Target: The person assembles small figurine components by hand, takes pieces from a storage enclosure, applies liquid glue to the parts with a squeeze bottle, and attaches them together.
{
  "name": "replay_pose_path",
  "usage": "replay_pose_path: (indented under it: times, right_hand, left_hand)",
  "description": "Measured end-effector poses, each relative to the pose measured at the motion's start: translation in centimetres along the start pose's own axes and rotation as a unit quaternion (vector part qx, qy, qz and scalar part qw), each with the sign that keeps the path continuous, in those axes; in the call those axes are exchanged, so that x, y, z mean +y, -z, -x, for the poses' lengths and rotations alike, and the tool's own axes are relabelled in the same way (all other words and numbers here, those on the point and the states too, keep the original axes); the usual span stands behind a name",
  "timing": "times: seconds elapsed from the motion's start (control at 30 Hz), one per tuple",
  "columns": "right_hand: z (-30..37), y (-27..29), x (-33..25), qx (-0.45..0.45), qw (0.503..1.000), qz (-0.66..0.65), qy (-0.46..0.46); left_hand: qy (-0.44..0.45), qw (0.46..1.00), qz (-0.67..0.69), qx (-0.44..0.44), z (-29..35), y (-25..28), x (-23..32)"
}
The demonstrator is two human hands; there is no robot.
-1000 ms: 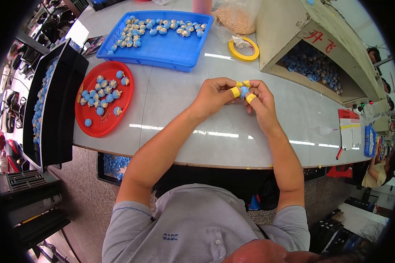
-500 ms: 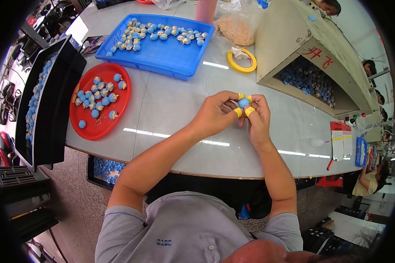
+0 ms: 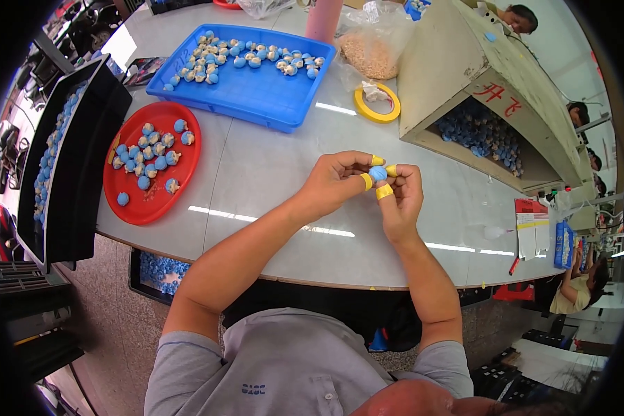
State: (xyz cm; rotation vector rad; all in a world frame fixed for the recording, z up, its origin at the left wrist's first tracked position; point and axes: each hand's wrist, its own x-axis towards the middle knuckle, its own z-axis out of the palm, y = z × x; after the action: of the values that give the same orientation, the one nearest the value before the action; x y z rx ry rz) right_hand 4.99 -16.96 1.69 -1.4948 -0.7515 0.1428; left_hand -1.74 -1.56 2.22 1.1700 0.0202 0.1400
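Note:
A small blue ball-shaped piece (image 3: 378, 173), its surface grooved, is pinched between the fingertips of both hands above the table. My left hand (image 3: 334, 183) grips it from the left with thumb and forefinger. From the right, my right hand (image 3: 402, 201) holds it the same way, thumb below and forefinger above. Yellow tape wraps the thumbs and forefingers. To the left, a round red tray (image 3: 161, 210) carries several blue-and-cream pieces (image 3: 161, 163). Farther back, a blue rectangular tray (image 3: 256, 93) holds more of them, gathered along its far side.
A tall black bin (image 3: 93, 166) of blue pieces stands at the left edge. On the right, a beige cabinet (image 3: 433, 76) has blue pieces inside. A yellow tape roll (image 3: 377, 114), a bag of tan bits (image 3: 367, 55) and a pink cylinder (image 3: 322, 21) sit at the back.
My fingers have shifted around the blue piece; the right thumb now lies lower beneath it and the right hand sits a little lower. The whole view has moved slightly.

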Motion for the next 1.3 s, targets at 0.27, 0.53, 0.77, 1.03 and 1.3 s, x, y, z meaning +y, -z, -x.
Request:
replay_pose_path:
  times: [0.27, 0.53, 0.77, 1.03, 1.3]
  right_hand:
    - [0.3, -0.2, 0.3, 0.012, 0.973, 0.174, 0.154]
    - [-0.3, 0.0, 0.0, 0.033, 0.940, 0.224, 0.255]
    - [-0.3, 0.0, -0.3, 0.028, 0.929, 0.252, 0.269]
    - [-0.3, -0.1, 0.0, 0.019, 0.932, 0.232, 0.278]
    - [-0.3, -0.1, 0.2, 0.003, 0.947, 0.197, 0.254]
  left_hand:
    - [0.051, 0.997, 0.060, -0.008, 0.1, 0.0, 1.1]
    - [0.086, 0.989, 0.100, -0.060, 0.0, 0.4, 0.7]
    - [0.081, 0.990, 0.099, -0.057, 0.1, 0.1, 1.3]
    - [0.082, 0.988, 0.119, -0.049, -0.1, 0.5, 0.8]
    - [0.073, 0.990, 0.108, -0.048, -0.2, 0.4, 1.2]
